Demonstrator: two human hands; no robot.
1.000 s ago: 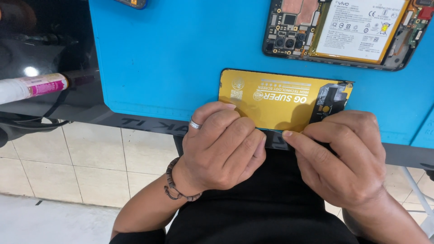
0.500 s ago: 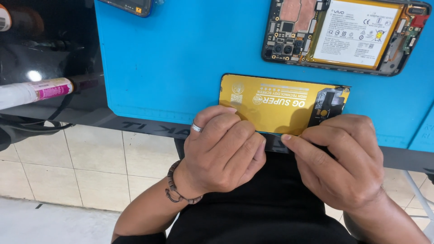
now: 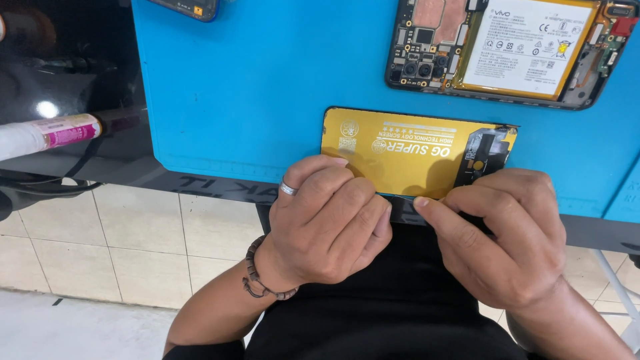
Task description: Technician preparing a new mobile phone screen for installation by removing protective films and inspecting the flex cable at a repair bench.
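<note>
A gold-backed phone screen panel (image 3: 407, 153) with a black flex part at its right end lies on the blue work mat (image 3: 267, 87), near the mat's front edge. My left hand (image 3: 327, 223), with a ring and a bead bracelet, curls over the panel's near left edge and grips it. My right hand (image 3: 503, 243) pinches the panel's near edge, with the forefinger tip at its middle. Both hands cover the lower edge of the panel.
An opened phone body (image 3: 500, 50) with a white battery and bare circuit boards lies at the mat's far right. A white glue tube (image 3: 47, 133) with a pink label lies on the dark bench at the left. Another device corner (image 3: 190, 8) pokes in at the top. Tiled floor (image 3: 87, 260) is below.
The view has drifted slightly; the panel and both hands sit a little lower in frame. The grip on the panel looks the same.
</note>
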